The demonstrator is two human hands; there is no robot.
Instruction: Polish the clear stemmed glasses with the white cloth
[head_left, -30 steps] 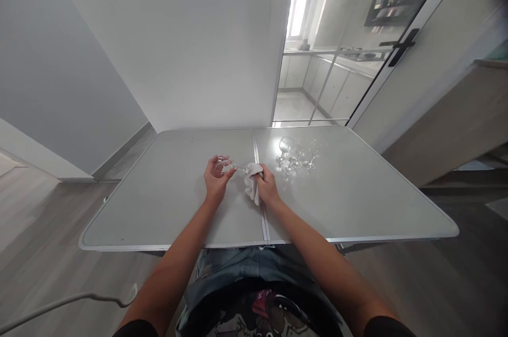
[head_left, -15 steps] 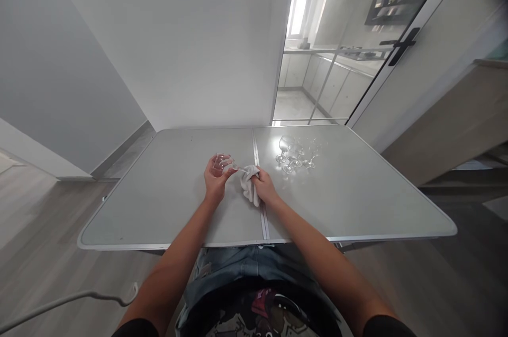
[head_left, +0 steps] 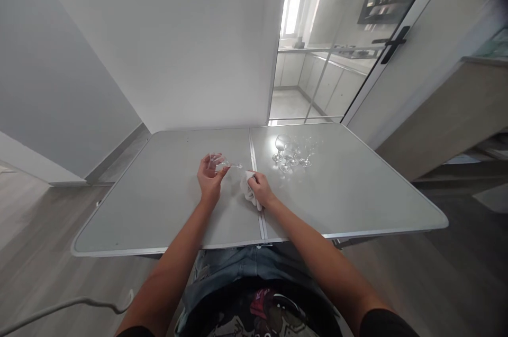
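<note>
A big pale wall (head_left: 178, 46) goes up at 11 o'clock from the middle of the surface (head_left: 337, 205). The surface is wide, flat and light gray, with a shiny strip (head_left: 262, 228) going across it from 12 to 6. A glass door (head_left: 317, 78) is past the far edge, at 1 o'clock. The person's blue jeans (head_left: 234, 262) are close up at 6 o'clock. A bunch of clear wine glasses (head_left: 291, 153) stands at 2 o'clock; they overlap, so I cannot count them for sure. The left hand (head_left: 209, 181) is at 9 o'clock, its fingers curled around the bowl of one more wine glass (head_left: 221, 162). That glass is tipped on its side, with its stem and foot poking out toward 3 o'clock. The right hand (head_left: 260, 187) is near the middle, its fingers squeezed on a bunched-up white cloth (head_left: 248, 195). The foot of the held glass is at 11 o'clock from the cloth, near it, with a small gap between them.
</note>
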